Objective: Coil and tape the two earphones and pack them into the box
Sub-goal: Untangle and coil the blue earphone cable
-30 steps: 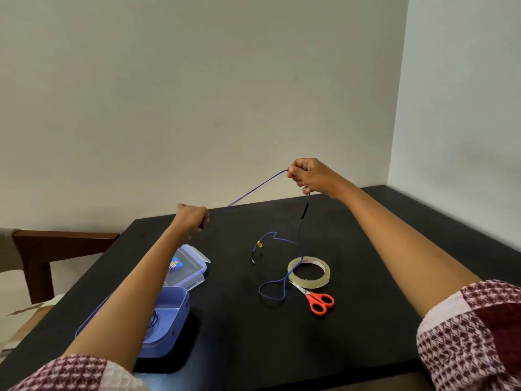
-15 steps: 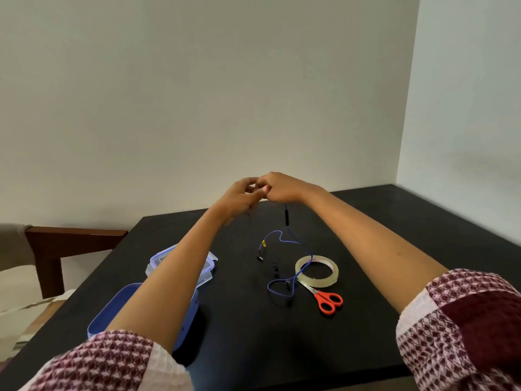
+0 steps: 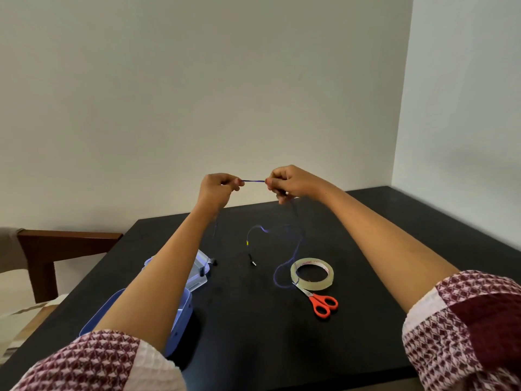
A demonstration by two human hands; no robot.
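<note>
Above the far part of the black table (image 3: 380, 249), my left hand (image 3: 215, 190) and my right hand (image 3: 290, 183) each pinch the blue earphone cable (image 3: 254, 181), a short stretch taut between them. The rest of the cable hangs from my right hand and loops on the table, its plug end (image 3: 251, 261) lying loose. Earbuds dangle below my left hand near the box lid. The open blue box (image 3: 183, 314) sits under my left forearm, and its inside is hidden. A clear tape roll (image 3: 312, 273) and orange-handled scissors (image 3: 320, 301) lie to the right.
The box's clear lid (image 3: 200, 273) lies just beyond the box. A wooden chair (image 3: 64, 246) stands off the table's left edge. White walls close the corner behind and to the right.
A second ago my hands were wide apart with a long cable stretch between them. They came together, and have now drawn slightly apart again with a short taut stretch.
</note>
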